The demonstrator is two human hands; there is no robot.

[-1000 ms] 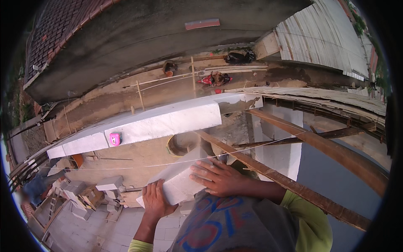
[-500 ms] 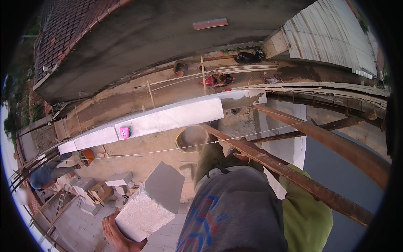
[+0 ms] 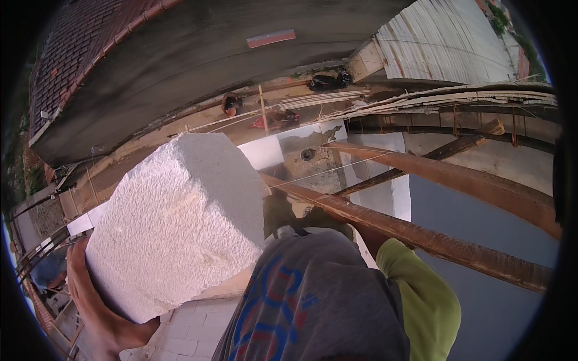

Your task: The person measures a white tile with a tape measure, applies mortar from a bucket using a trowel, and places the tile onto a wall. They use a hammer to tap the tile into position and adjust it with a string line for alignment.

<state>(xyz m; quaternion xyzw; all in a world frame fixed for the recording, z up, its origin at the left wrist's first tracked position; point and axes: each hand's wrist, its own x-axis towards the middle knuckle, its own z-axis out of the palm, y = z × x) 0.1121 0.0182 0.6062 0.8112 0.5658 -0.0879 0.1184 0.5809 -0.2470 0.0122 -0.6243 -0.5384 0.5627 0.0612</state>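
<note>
your r hand's hidden by the brown beam (image 3: 409, 230), l hand (image 3: 99, 316) partly by the block (image 3: 171, 225); red shape (image 3: 271, 122) too blurry to id.

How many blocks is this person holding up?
1: a rough white block, gripped in the left hand, left of centre. The right hand is hidden, probably behind the nearest wooden beam, so anything there can't be seen.

We're on an open-air building site, up above a dirt lane (image 3: 205, 120): there's a white block wall (image 3: 262, 151) running along the edge, rough timber beams (image 3: 433, 240) crossing at right, a thin string (image 3: 331, 169) stretched over the work, a big pale block (image 3: 168, 222) filling the foreground, and over the lane, a tiled roof (image 3: 78, 66) and corrugated sheeting (image 3: 451, 45).
</note>
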